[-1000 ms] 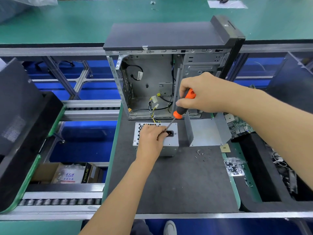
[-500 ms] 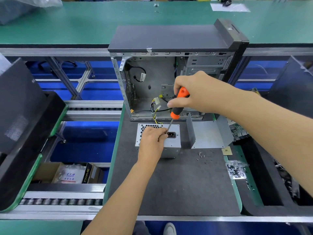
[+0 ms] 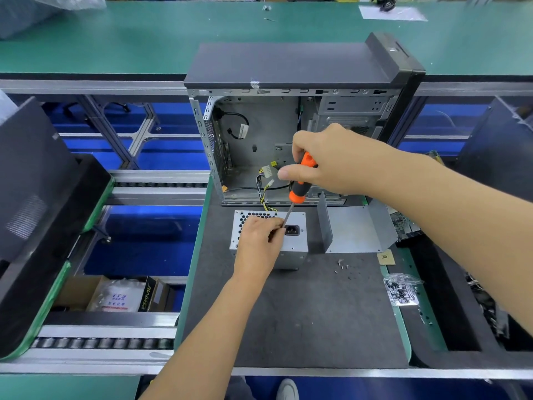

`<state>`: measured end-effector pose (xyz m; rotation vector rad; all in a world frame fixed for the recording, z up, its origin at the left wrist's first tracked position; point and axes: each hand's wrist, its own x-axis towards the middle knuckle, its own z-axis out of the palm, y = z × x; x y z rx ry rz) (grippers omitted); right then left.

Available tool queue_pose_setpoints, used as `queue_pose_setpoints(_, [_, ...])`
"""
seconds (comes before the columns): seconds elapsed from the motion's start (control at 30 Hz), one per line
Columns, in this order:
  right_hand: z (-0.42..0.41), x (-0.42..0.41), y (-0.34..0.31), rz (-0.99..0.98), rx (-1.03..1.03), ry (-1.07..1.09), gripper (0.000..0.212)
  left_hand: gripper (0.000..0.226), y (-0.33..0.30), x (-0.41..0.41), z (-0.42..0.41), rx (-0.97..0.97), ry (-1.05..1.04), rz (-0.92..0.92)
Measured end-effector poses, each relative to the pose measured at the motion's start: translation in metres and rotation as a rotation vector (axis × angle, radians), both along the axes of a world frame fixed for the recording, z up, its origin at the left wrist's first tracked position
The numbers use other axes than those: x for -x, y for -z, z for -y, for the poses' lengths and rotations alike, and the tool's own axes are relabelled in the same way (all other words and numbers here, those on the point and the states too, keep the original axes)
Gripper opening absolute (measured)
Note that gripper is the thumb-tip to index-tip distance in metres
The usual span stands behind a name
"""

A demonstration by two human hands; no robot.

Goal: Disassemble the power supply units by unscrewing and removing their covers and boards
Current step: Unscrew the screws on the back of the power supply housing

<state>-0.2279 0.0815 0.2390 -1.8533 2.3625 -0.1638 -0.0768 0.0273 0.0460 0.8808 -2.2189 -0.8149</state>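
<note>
Head view looks down on a small silver power supply unit [image 3: 294, 243], a sheet-metal box with a honeycomb vent and a black socket, standing on the dark grey mat [image 3: 302, 313] just in front of the open computer case [image 3: 259, 145]. The left hand [image 3: 259, 246] covers much of its top, fingers curled and pinching the screwdriver [image 3: 300, 186] shaft near the tip — the tip and any screw are hidden under them. The right hand [image 3: 326, 163] grips the orange-and-black handle, tilted. Yellow and black wires [image 3: 264, 194] run from the unit into the case. A bent grey metal cover [image 3: 352, 232] lies to the right, loose screws [image 3: 341, 268] near it. Compared with half a second ago, the handle sits slightly more upright; the unit has not shifted.
</note>
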Motion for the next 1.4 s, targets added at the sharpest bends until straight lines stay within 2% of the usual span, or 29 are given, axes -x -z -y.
queue_pose_setpoints(0.2, [0.006, -0.015, -0.009, -0.433, -0.003, -0.088, 0.059, 0.014, 0.0, -0.001, -0.001, -0.011, 0.0, 0.002])
queue_pose_setpoints(0.33, [0.017, -0.02, -0.01, -0.576, -0.043, -0.128, 0.055, 0.015, 0.0, -0.002, 0.0, -0.044, -0.005, 0.001])
queue_pose_setpoints(0.6, [0.026, -0.019, -0.013, -0.409, -0.151, -0.127, 0.036, 0.024, 0.0, -0.005, 0.002, -0.082, 0.004, 0.014])
queue_pose_setpoints(0.73, [0.025, -0.016, -0.01, -0.374, -0.163, -0.146, 0.037, 0.024, 0.0, -0.004, 0.001, -0.1, -0.008, 0.002])
queue_pose_setpoints(0.97, [0.019, -0.027, -0.015, -0.551, -0.06, -0.12, 0.063, 0.024, 0.001, -0.004, 0.001, -0.103, -0.007, -0.017])
queue_pose_setpoints(1.07, [0.021, -0.035, -0.014, -0.644, -0.046, -0.125, 0.06, 0.031, 0.0, -0.005, 0.004, -0.143, 0.023, -0.007])
queue_pose_setpoints(1.17, [0.022, -0.041, -0.013, -0.652, -0.007, -0.194, 0.046, 0.038, -0.002, -0.008, 0.006, -0.143, 0.056, -0.005])
queue_pose_setpoints(1.3, [0.024, -0.04, -0.01, -0.565, 0.004, -0.316, 0.04, 0.033, -0.005, -0.008, 0.006, -0.119, 0.038, 0.011])
queue_pose_setpoints(1.4, [0.028, -0.034, -0.009, -0.365, -0.04, -0.346, 0.033, 0.036, -0.005, -0.009, 0.005, -0.112, 0.038, 0.014])
